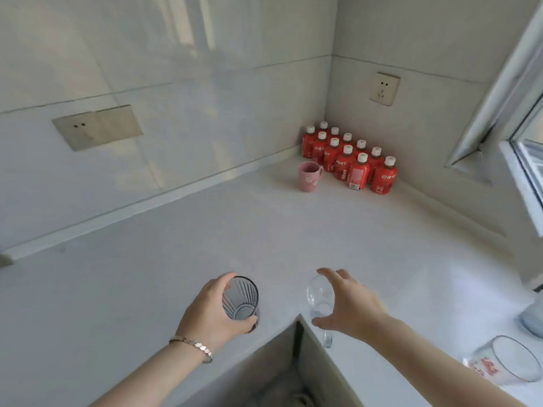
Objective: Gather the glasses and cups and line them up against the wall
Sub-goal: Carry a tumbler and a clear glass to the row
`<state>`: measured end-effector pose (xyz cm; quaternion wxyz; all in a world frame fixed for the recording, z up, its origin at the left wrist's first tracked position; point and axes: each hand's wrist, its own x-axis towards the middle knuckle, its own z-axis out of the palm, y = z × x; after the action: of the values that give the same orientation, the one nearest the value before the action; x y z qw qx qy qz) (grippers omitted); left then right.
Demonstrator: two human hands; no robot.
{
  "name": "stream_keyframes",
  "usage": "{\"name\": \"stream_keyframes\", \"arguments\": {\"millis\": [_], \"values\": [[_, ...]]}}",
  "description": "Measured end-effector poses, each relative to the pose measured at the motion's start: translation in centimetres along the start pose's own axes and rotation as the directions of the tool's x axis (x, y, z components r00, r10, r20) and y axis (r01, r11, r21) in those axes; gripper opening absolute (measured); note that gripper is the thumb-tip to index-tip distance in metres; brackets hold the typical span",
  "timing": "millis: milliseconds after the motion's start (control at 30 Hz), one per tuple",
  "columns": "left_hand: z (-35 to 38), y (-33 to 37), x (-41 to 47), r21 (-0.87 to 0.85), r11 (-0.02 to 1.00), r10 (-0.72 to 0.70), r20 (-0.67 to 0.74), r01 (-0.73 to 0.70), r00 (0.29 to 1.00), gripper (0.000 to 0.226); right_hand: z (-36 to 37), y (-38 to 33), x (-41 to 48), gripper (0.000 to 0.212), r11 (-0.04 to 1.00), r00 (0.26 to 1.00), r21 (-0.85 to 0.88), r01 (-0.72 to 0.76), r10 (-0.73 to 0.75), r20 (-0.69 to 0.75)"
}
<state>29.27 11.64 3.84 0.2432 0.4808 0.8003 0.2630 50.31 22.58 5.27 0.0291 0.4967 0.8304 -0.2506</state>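
My left hand [210,312] is wrapped around a ribbed grey glass [241,298] standing near the counter's inner corner. My right hand [351,305] curls over a clear glass [319,296], thumb and fingers on either side of it; whether they grip it firmly is unclear. A pink mug [309,176] stands far back beside the bottles. At the right edge lies a clear glass with red print [505,362], tilted. Behind it a grey vessel [533,318] is partly cut off by the frame.
The white L-shaped counter [264,236] meets tiled walls at the back and right. A block of several red bottles [349,160] fills the far corner. Wall sockets [384,89] sit above. A window frame [523,171] juts in on the right.
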Motion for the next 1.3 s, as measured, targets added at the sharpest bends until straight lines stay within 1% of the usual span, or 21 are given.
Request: {"name": "stream_keyframes", "arguments": {"millis": [100,233,333,400,500,600,700,767,900,967,1167,1300], "values": [[-3.4,-3.9,-5.6,0.010,0.994,-0.107,-0.076,0.108,0.991,0.079,2.1,-5.7,-1.5,0.085,0.990,0.991,-0.053,0.130,-0.127,0.051],[-8.1,-9.3,-11.8,-0.001,0.970,-0.240,-0.158,0.243,0.958,0.081,5.1,-13.3,-3.6,0.088,0.957,0.955,-0.086,0.278,-0.266,0.135],[-12.1,-13.8,-16.0,-0.059,0.940,-0.342,-0.220,0.337,0.914,0.080,7.6,-19.3,-4.9,0.088,0.923,0.919,-0.102,0.370,-0.349,0.183],[-14.8,-17.1,-18.7,-0.119,0.910,-0.415,-0.268,0.397,0.870,0.079,9.6,-23.4,-5.6,0.088,0.900,0.893,-0.097,0.425,-0.399,0.209],[-19.0,-22.6,-22.8,-0.171,0.868,-0.497,-0.316,0.466,0.808,0.081,13.0,-30.0,-6.5,0.089,0.871,0.856,-0.080,0.485,-0.455,0.245],[-23.3,-28.5,-26.6,-0.200,0.836,-0.548,-0.352,0.511,0.759,0.083,16.8,-36.9,-7.1,0.091,0.842,0.824,-0.085,0.532,-0.493,0.280],[-27.5,-34.2,-29.7,-0.217,0.810,-0.585,-0.369,0.546,0.722,0.085,20.2,-43.5,-7.6,0.091,0.833,0.814,-0.093,0.545,-0.498,0.299],[-30.0,-37.6,-31.2,-0.209,0.801,-0.595,-0.375,0.561,0.710,0.085,22.2,-47.5,-7.7,0.090,0.832,0.811,-0.098,0.547,-0.497,0.309],[-34.6,-43.6,-31.9,-0.188,0.784,-0.611,-0.404,0.592,0.681,0.094,25.5,-53.8,-7.4,0.091,0.815,0.796,-0.108,0.569,-0.514,0.320],[-36.7,-46.2,-31.3,-0.163,0.768,-0.626,-0.394,0.619,0.673,0.097,27.0,-56.3,-7.0,0.091,0.804,0.783,-0.107,0.585,-0.526,0.332],[-41.7,-52.3,-26.2,-0.083,0.761,-0.621,-0.380,0.643,0.686,0.091,30.4,-62.2,-2.9,0.091,0.782,0.753,-0.104,0.614,-0.541,0.376],[-44.4,-55.3,-22.0,-0.086,0.737,-0.646,-0.382,0.671,0.660,0.086,32.0,-65.6,1.2,0.091,0.768,0.728,-0.094,0.633,-0.550,0.408]]}}
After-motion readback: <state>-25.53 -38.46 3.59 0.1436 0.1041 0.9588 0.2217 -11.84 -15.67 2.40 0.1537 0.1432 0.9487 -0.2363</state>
